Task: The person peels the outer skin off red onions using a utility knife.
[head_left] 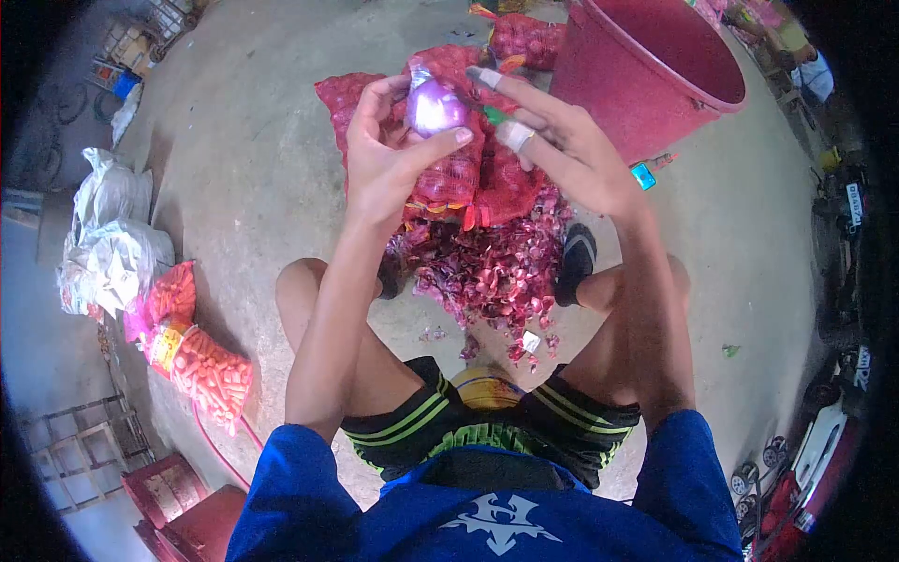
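Held up before me, a shiny purple onion (pixel 436 109) with a pale top sits in my left hand (pixel 386 159), its thumb and fingers closed round it. Just to its right is my right hand (pixel 571 150), white tape round its thumb and index finger. The index finger stretches toward the onion while the other fingers curl in. A small green object (pixel 493 115) shows between thumb and fingers, mostly hidden; I cannot tell its kind. Red mesh sacks of onions (pixel 449 178) lie behind and below the hands. Between my feet spreads a heap of purple onion skins (pixel 496 272).
A big red tub (pixel 646 66) stands at the upper right, with a lit phone (pixel 643 176) near its base. To the left are white sacks (pixel 117 234) and a bag of carrots (pixel 201 365). Vehicles (pixel 824 440) line the right edge.
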A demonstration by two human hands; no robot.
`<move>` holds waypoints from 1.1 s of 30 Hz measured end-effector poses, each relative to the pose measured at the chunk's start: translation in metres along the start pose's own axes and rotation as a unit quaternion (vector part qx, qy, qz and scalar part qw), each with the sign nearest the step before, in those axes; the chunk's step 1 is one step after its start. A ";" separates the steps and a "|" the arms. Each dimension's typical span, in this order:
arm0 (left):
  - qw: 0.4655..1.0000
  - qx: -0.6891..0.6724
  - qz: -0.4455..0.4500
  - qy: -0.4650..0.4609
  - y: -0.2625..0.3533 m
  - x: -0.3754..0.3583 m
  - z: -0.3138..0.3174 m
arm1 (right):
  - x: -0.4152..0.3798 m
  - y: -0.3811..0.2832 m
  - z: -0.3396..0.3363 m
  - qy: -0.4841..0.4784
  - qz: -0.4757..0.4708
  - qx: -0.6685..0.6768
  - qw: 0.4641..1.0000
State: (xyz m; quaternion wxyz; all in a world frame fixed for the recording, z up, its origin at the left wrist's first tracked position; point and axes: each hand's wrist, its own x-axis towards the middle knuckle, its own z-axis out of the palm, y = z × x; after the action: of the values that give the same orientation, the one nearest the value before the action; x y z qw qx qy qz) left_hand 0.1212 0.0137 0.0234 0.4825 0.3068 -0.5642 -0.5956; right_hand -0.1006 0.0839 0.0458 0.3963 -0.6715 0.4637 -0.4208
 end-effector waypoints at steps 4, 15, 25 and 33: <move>0.999 -0.047 -0.001 -0.008 -0.010 0.004 -0.004 | 0.007 0.018 0.009 0.016 -0.105 -0.028 0.994; 0.945 -0.286 -0.104 -0.124 -0.010 0.002 -0.006 | 0.007 0.023 -0.001 0.075 -0.080 -0.110 0.988; 0.964 -0.233 -0.092 -0.095 -0.013 0.001 -0.002 | 0.001 0.010 0.000 0.083 -0.016 -0.084 0.993; 0.991 -0.135 -0.011 -0.001 -0.025 0.008 0.001 | 0.002 0.004 0.011 0.031 -0.111 -0.122 0.986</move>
State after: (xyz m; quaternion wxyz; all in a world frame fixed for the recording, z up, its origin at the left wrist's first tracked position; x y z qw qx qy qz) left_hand 0.1116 0.0046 0.0010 0.5123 0.2448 -0.4754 -0.6721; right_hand -0.0909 0.0831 0.0387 0.2479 -0.7485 0.4461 -0.4234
